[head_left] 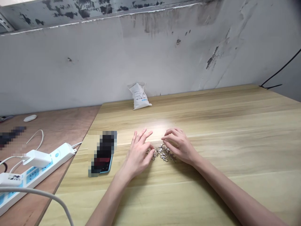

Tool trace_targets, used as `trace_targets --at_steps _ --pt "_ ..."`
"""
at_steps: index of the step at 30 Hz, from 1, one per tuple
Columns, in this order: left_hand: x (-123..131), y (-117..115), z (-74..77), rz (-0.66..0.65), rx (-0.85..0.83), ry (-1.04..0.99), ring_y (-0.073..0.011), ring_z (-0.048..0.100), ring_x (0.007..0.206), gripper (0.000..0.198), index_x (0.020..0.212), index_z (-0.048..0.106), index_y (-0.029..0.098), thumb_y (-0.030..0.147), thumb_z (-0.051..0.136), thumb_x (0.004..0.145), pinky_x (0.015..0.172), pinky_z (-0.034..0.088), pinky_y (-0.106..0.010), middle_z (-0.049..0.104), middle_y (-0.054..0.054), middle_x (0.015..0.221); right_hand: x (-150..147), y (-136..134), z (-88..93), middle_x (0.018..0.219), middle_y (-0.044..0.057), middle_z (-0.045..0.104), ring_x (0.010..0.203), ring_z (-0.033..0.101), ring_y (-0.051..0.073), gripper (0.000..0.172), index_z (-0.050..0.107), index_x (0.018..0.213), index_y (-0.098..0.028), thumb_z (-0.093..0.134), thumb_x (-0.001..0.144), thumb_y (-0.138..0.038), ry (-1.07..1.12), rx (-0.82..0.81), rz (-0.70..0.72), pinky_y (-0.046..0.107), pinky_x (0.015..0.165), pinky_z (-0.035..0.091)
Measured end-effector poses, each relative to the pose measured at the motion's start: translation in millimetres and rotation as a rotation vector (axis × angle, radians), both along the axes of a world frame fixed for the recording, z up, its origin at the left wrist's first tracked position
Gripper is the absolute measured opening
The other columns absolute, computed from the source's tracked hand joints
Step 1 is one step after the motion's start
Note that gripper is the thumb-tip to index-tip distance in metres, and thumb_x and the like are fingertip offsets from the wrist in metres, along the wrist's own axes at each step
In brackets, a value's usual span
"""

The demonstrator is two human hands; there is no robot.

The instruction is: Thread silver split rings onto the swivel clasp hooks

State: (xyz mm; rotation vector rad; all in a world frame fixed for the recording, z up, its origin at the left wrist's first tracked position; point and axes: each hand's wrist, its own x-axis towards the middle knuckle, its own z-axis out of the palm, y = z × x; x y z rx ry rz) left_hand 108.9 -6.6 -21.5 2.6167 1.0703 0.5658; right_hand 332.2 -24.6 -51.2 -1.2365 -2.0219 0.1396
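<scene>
A small pile of silver metal lobster clasps (163, 152) lies on the wooden table between my two hands. My left hand (140, 153) is at the pile's left edge, thumb and index finger pinched on a lobster clasp (153, 155), the other fingers spread and raised. The fingers partly hide that clasp. On the right side, my right hand (180, 145) hovers over the pile with its fingers curved and apart. I see nothing held in it, though the fingers cover some clasps.
A white printed packet (140, 96) leans near the wall at the back. A phone (107, 157), partly pixelated, lies left of my hands. On the lower brown table (77, 122) are a power strip (39, 172) with plugs, white cables (56, 197) and a small white case (30, 118).
</scene>
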Motion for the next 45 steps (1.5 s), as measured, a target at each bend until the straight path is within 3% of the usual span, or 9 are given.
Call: trace_targets --at_steps 5,11,16,21,25,30,36,40,45 --pt "0 0 1.9 -0.002 -0.018 -0.031 -0.0277 0.026 0.145 0.012 0.086 0.062 0.021 0.020 0.051 0.091 0.118 0.015 -0.063 0.047 -0.005 0.146 -12 -8 4.0 0.107 0.008 0.063 0.113 0.053 0.026 0.016 0.070 0.101 -0.025 0.062 0.090 -0.034 -0.051 -0.084 0.117 0.049 0.101 0.038" --pt "0 -1 3.1 -0.019 0.048 -0.004 -0.0281 0.027 0.145 0.014 0.085 0.063 0.021 0.020 0.050 0.092 0.118 0.017 -0.063 0.047 -0.006 0.146 -14 -8 -0.1 0.110 0.007 0.065 0.119 0.052 0.025 0.011 0.068 0.083 -0.023 0.062 0.091 -0.027 -0.058 -0.105 0.128 0.049 0.103 0.039" --pt "5 -4 2.7 -0.029 0.215 0.120 -0.0281 0.030 0.144 0.018 0.082 0.063 0.019 0.016 0.048 0.091 0.121 0.014 -0.060 0.047 -0.007 0.147 -13 -8 -0.7 0.109 0.006 0.067 0.120 0.052 0.026 0.012 0.068 0.080 -0.023 0.063 0.090 -0.027 -0.107 -0.065 0.066 0.053 0.104 0.037" --pt "17 -10 -7.1 0.012 0.314 0.190 -0.0283 0.030 0.144 0.021 0.083 0.064 0.017 0.009 0.045 0.089 0.122 0.010 -0.059 0.048 -0.013 0.145 -31 -15 1.5 0.109 0.008 0.067 0.123 0.051 0.029 0.023 0.064 0.068 -0.021 0.059 0.090 -0.021 -0.201 0.029 -0.078 0.061 0.111 0.026" --pt "21 -12 -10.1 0.055 0.328 0.224 -0.0284 0.028 0.145 0.022 0.086 0.064 0.015 0.006 0.045 0.088 0.122 0.008 -0.060 0.049 -0.017 0.143 -43 -20 1.8 0.113 0.009 0.067 0.124 0.052 0.027 0.023 0.065 0.073 -0.020 0.053 0.092 -0.015 -0.261 0.128 -0.115 0.059 0.114 0.024" --pt "13 -10 -5.1 0.083 0.266 0.168 -0.0294 0.031 0.143 0.017 0.084 0.063 0.017 0.017 0.047 0.091 0.120 0.016 -0.060 0.051 -0.015 0.142 -39 -20 2.6 0.128 0.010 0.060 0.132 0.044 0.028 0.022 0.065 0.079 -0.020 0.050 0.094 -0.015 -0.317 0.151 -0.068 0.060 0.115 0.020" --pt "3 -1 -5.4 0.098 0.190 0.038 -0.0295 0.035 0.140 0.012 0.095 0.064 0.021 0.028 0.055 0.091 0.116 0.025 -0.058 0.054 -0.011 0.136 -28 -18 4.1 0.134 0.010 0.056 0.136 0.039 0.031 0.018 0.068 0.084 -0.023 0.053 0.094 -0.022 -0.155 0.060 -0.054 0.064 0.112 0.023" --pt "2 4 -10.3 0.072 0.158 -0.018 -0.0290 0.037 0.138 0.021 0.109 0.063 0.024 0.027 0.060 0.089 0.114 0.027 -0.058 0.055 -0.008 0.136 -25 -18 3.4 0.133 0.008 0.056 0.136 0.038 0.030 0.015 0.069 0.089 -0.025 0.055 0.094 -0.025 -0.006 -0.007 -0.035 0.063 0.110 0.026" --pt "5 3 -12.6 0.078 0.173 -0.117 -0.0264 0.042 0.134 0.016 0.099 0.070 0.028 0.022 0.057 0.092 0.112 0.030 -0.054 0.060 -0.004 0.131 -25 -17 3.9 0.132 0.009 0.057 0.136 0.038 0.031 0.013 0.069 0.090 -0.025 0.057 0.093 -0.027 0.081 -0.060 -0.033 0.063 0.110 0.026"
